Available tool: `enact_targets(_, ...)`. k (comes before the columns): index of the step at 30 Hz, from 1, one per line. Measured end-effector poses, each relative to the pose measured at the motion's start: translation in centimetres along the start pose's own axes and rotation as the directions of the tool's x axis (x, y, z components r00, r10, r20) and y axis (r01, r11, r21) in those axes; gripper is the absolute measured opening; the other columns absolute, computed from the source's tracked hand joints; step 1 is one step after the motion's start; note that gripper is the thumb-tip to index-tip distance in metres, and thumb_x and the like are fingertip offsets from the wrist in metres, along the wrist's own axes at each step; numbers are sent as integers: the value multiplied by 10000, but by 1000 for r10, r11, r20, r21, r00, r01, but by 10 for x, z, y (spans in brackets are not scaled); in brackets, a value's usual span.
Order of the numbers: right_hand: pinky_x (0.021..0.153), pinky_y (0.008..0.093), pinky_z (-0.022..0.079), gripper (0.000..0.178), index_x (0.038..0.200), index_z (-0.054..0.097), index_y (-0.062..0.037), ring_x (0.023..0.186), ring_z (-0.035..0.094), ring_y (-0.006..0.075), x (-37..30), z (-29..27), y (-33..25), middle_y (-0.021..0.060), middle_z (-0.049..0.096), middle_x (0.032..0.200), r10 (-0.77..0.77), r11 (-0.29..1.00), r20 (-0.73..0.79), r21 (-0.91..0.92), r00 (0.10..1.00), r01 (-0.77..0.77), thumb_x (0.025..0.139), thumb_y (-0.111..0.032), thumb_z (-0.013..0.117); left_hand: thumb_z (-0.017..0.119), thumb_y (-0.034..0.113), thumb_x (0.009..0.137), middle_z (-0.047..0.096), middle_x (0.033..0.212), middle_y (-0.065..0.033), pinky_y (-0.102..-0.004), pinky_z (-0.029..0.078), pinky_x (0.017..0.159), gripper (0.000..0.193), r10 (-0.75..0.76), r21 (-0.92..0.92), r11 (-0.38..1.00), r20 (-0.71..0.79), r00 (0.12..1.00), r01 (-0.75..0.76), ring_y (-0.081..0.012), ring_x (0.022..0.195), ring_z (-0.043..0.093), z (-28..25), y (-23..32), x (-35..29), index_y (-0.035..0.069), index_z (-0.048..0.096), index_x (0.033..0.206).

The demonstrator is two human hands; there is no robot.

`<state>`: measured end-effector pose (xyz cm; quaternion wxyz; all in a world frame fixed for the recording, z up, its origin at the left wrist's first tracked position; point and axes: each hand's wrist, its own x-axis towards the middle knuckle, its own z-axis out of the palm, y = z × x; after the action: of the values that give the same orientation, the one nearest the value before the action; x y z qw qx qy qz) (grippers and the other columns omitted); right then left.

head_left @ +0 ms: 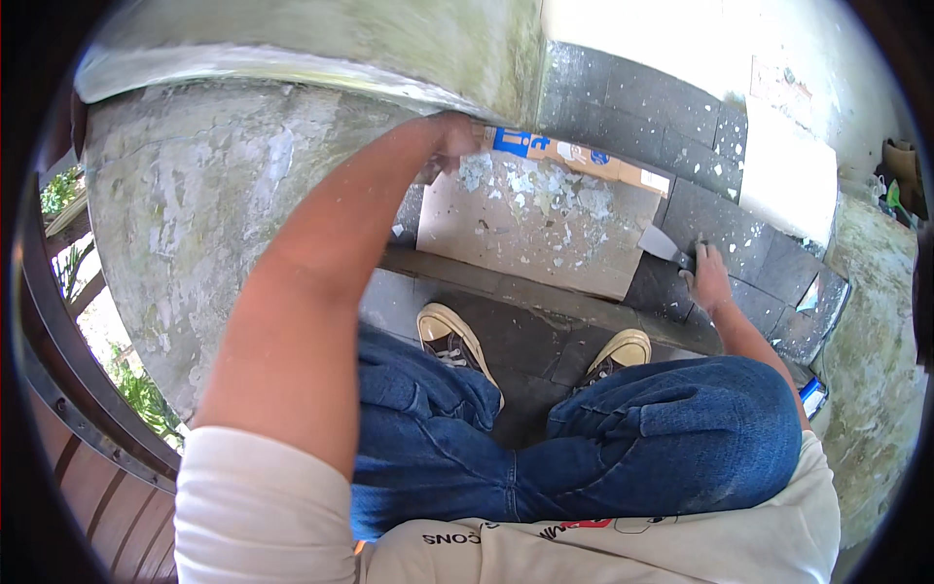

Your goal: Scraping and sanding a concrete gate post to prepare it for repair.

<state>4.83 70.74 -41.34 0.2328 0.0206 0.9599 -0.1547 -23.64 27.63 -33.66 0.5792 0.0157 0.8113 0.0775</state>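
Note:
A flat piece of cardboard (545, 229), strewn with pale paint flakes (516, 185), lies on the dark tiled step ahead of my feet. Its far edge folds up into a brown flap with blue print. My left hand (452, 144) reaches to the far left corner of the cardboard, fingers curled at its edge; the wrist partly hides the grip. On the right, my right hand (710, 280) is closed round the handle of a putty knife (664, 245). The blade points left and reaches the cardboard's right edge.
Peeling plaster walls (204, 214) curve round on the left and right. More flakes dot the grey tiles (671, 107) at the back. My shoes (452, 341) stand on the lower step. A railing (83, 428) runs at far left; a blue and white item (812, 397) lies by my right knee.

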Motion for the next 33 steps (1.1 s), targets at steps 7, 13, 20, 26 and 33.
enact_targets(7, 833, 516, 457, 455, 1160, 445, -2, 956, 560, 485, 2, -59, 0, 282, 589, 1010, -71, 995, 356, 89, 932, 42, 772, -125, 650, 665, 391, 820, 676, 785, -203, -457, 528, 710, 377, 503, 511, 693, 164, 849, -509, -370, 789, 669, 29, 85, -207, 18, 707, 791)
enact_targets(13, 857, 461, 469, 427, 1283, 450, -17, 1029, 601, 402, 38, -185, -176, 257, 620, 1054, -244, 964, 665, 248, 706, 99, 949, -276, 515, 570, 429, 898, 634, 676, -187, -500, 513, 558, 432, 681, 183, 708, 78, 728, -682, -394, 657, 659, 41, 70, -364, 20, 521, 1029)
enact_targets(20, 488, 302, 419, 257, 847, 555, -59, 511, 474, 144, 97, -186, -339, 29, 510, 667, -73, 735, 683, 530, 727, -424, 952, -278, 471, 573, 379, 897, 619, 629, -141, -421, 504, 522, 435, 813, 338, 579, -171, 556, -742, -323, 590, 655, 53, 37, -366, -39, 528, 1010)
enact_targets(26, 336, 294, 272, 169, 803, 529, -77, 415, 416, 136, 120, -108, -399, 46, 484, 626, 29, -8, 522, 853, 853, -522, 880, -228, 518, 611, 329, 849, 618, 633, -137, -415, 495, 508, 379, 867, 378, 496, -268, 421, -781, -307, 583, 656, 80, 37, -372, -22, 527, 965)
enact_targets(33, 348, 324, 275, 205, 718, 496, -71, 396, 413, 159, 127, -53, -432, 54, 457, 580, 445, 142, 244, 931, 862, -337, 879, -194, 526, 605, 206, 847, 624, 648, -151, -362, 498, 466, 274, 904, 284, 428, -120, 410, -858, -261, 583, 663, 96, 39, -374, -40, 499, 909)
